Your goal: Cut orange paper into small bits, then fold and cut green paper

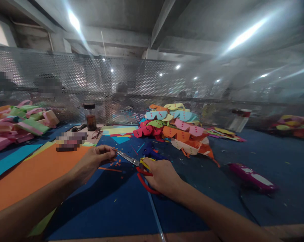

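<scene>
Your forearms (pixel 204 208) are closest; your right hand (pixel 164 176) is clamped round the red and yellow handles of silver-bladed scissors (pixel 134 162), above the middle of the blue table (pixel 91 210). Your left hand (pixel 98 158) has thumb and fingertips together at the blade tips; whether they grip anything, I cannot tell. Bright paper shapes (pixel 175 132) pile beyond, before a perforated grey screen (pixel 91 79) under a concrete ceiling (pixel 124 20).

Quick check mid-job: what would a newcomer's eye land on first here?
A heap of colourful folded paper shapes, centre-right on the blue table. Nearer, the right grip holds scissors with red and yellow handles, blades pointing toward the left grip. A large orange sheet lies at left.
</scene>
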Action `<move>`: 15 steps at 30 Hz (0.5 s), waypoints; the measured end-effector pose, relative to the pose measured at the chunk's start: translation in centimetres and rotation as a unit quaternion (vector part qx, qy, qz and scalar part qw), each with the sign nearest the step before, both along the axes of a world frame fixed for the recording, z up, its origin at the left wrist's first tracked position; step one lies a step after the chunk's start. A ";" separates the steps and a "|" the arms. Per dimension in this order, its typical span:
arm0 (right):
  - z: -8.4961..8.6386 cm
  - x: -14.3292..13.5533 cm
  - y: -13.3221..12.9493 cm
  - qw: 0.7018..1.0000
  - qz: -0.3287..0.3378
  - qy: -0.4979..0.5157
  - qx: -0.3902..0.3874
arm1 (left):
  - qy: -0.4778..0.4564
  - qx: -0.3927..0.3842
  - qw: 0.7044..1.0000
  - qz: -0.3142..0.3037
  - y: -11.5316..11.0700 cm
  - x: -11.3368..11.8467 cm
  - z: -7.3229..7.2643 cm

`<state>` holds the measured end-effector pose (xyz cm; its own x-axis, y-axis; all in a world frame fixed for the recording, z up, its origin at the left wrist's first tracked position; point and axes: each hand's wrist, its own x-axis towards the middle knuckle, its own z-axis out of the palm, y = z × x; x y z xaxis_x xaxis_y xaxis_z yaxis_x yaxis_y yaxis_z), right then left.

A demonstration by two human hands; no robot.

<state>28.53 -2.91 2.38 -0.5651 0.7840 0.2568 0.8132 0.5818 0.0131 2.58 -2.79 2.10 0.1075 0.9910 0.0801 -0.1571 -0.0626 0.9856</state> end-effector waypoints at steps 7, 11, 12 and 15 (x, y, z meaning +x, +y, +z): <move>0.2 -0.1 0.0 1.000 0.001 0.004 -0.003 | -0.004 -0.005 1.000 0.004 -0.2 0.2 0.3; 0.3 -0.1 -0.1 1.000 -0.012 -0.008 -0.010 | 0.008 0.000 1.000 0.005 -0.3 0.2 0.4; 0.3 -0.1 -0.2 1.000 -0.013 -0.007 -0.009 | 0.013 0.001 1.000 0.007 -0.3 0.2 0.4; 0.4 -0.1 -0.2 1.000 -0.003 0.016 -0.008 | 0.018 0.000 1.000 0.015 -0.3 0.1 0.3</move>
<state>28.39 -3.12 2.74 -0.5515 0.7915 0.2634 0.8167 0.5766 -0.0225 2.66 -3.05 2.44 0.0806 0.9938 0.0761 -0.1202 -0.0661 0.9905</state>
